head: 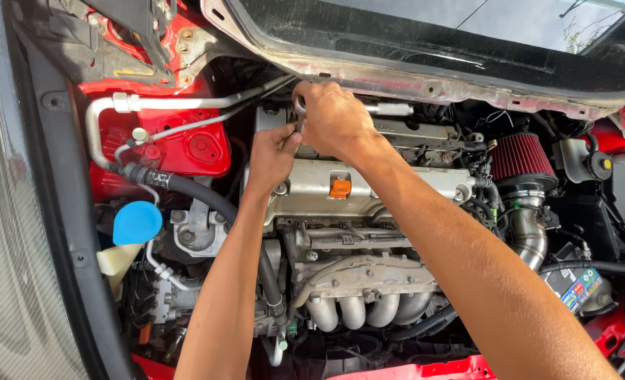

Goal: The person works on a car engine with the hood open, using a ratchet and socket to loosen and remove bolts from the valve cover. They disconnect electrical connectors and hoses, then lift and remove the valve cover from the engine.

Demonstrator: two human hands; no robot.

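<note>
— Red bumper edge (425, 367) closest to me, right at the bottom. Just past it, the four dull steel exhaust pipes (369, 309) curve down off the front of the engine.

— And your arms?

— Both reach over those pipes toward the back of the bay. My left hand (271, 156) is curled shut, thumb up, pinching the lower end of a silvery wrench (300, 112). My right hand (333, 116) is closed over the top of it, fingers wrapped round the ring end, so most of the tool is hidden.

— Where is the wrench, exactly?

— At the rear of the grey engine cover (397, 184), near its left end, just under the lip of the raised hood (425, 70). What it sits on I cannot tell; my fingers cover that.

— Anything around it?

— An orange cap (340, 188) on the cover, just below my right wrist. To my left, a blue round lid (137, 222) on a pale tank, and a black hose (200, 193) running beside a metal pipe (178, 103). Far right, a red cone filter (520, 156) on a shiny elbow.
</note>
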